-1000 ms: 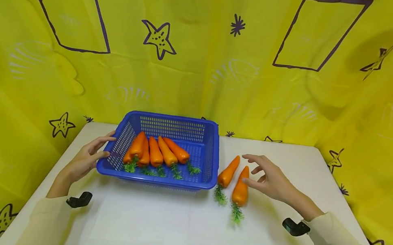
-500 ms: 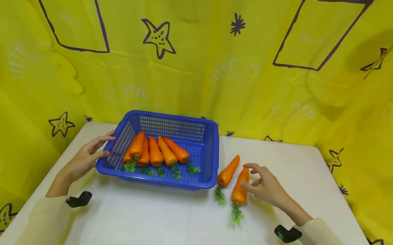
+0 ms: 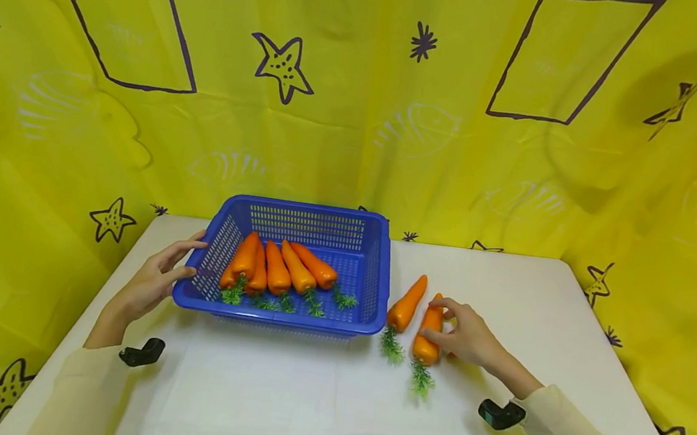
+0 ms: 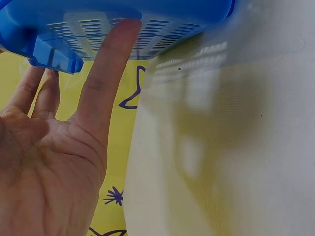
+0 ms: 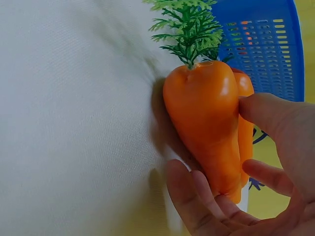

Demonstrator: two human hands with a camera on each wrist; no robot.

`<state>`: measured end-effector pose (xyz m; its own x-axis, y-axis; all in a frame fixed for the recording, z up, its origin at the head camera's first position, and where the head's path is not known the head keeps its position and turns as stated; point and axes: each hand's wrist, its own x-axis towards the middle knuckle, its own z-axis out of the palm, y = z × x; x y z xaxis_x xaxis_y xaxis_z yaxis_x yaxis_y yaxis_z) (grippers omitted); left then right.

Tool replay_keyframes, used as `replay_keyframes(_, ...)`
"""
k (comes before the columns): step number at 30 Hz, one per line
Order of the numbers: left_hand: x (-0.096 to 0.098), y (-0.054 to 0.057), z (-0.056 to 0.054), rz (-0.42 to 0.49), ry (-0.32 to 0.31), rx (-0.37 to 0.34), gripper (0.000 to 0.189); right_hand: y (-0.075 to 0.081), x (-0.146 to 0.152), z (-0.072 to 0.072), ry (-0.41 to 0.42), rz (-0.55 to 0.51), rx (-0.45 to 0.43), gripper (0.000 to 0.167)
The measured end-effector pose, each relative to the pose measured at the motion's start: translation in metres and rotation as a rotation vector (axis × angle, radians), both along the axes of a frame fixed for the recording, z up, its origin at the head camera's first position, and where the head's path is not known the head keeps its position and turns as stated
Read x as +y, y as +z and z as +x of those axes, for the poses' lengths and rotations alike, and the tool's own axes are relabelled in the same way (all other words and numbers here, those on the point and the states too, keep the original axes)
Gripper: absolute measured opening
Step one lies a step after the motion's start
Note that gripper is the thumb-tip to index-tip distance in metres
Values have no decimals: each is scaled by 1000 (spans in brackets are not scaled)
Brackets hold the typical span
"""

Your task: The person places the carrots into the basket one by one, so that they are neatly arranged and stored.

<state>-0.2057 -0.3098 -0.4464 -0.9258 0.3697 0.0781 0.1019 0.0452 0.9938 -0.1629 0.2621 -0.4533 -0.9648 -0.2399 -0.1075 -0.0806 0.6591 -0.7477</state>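
A blue plastic basket [image 3: 280, 318] with slotted walls is on the white table, holding several orange carrots [image 3: 277, 270] with green tops. My left hand [image 3: 147, 283] touches its left end with fairly straight fingers; in the left wrist view the thumb [image 4: 106, 81] lies against the basket's outer wall. Two more carrots lie right of the basket. The fingers and thumb of my right hand [image 3: 466, 337] are curled round the rightmost carrot [image 5: 204, 110], thumb on its left side. Beside it is the other carrot [image 3: 407, 304], untouched and partly hidden in the right wrist view.
The white table [image 3: 274, 397] stretches in front of the basket and to its right. A yellow curtain [image 3: 357, 146] with drawn stars and frames hangs behind and at both sides. Dark wrist cameras sit at both sleeves.
My right hand has moved left and down onto the rightmost carrot, and its fingers have come round it. The left hand and the basket have stayed in place.
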Motion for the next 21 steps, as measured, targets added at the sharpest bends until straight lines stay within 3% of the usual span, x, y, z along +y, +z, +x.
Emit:
replay_keyframes(8,0,1,-1,20,-6,4,46,5,-1,0,-6,-63,-137,62)
replay_keyframes(21,0,0,0,7,-13,15,48,10,3,0,6,-70,-190,64)
